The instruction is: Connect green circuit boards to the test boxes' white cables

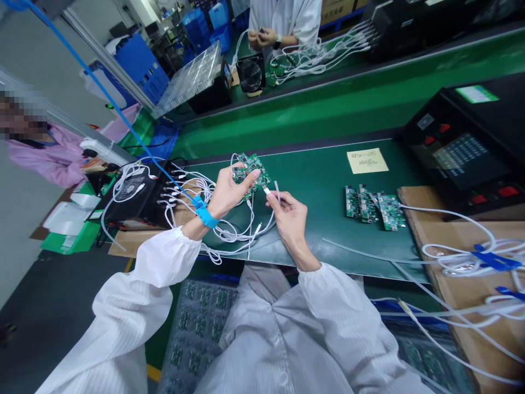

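Note:
Over the green bench top, my left hand grips a green circuit board between thumb and fingers, and a blue strap circles that wrist. More boards appear beneath or beside it, partly hidden by my fingers. My right hand pinches the white plug of a USB cable at the board's lower edge; whether the plug is fully seated I cannot tell. Several white cables lie coiled below my hands. Off to the right, several circuit boards lie together, one with a white cable running from it.
At left stands a black box with many cables plugged in. A black tester with red buttons sits at right, near cardboard and bundled cables. A handwritten yellow note lies on the bench. Another person works across the green divider.

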The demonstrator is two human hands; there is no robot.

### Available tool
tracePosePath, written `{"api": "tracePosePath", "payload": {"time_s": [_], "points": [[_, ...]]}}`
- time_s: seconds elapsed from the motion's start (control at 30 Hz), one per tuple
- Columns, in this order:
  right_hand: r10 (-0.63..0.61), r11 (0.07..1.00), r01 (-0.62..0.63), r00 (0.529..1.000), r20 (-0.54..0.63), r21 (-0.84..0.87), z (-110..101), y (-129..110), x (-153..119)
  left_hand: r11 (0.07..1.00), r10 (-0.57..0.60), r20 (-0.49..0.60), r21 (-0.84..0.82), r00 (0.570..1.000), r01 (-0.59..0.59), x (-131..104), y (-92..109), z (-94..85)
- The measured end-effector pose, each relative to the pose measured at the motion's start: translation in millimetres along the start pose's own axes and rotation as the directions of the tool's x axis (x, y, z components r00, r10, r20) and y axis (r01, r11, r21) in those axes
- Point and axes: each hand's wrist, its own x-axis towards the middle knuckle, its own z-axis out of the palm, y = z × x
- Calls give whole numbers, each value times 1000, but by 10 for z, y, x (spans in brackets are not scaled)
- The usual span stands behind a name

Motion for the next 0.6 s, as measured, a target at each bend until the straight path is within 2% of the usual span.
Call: {"api": "tracePosePath", "payload": {"time_s": [0.23,0.47,0.6], "points": [[-27,999,27,999,24,-28,12,14,16,998,-57,0,-29,998,57,-33,71,-57],[54,998,-55,993,102,9,-38,25,37,999,-12,10,-31,1000,13,-89,85,-77],[41,999,-41,989,142,-4,-26,9,57,999,48,31,-4,998,-48,-82,87,-84]]}}
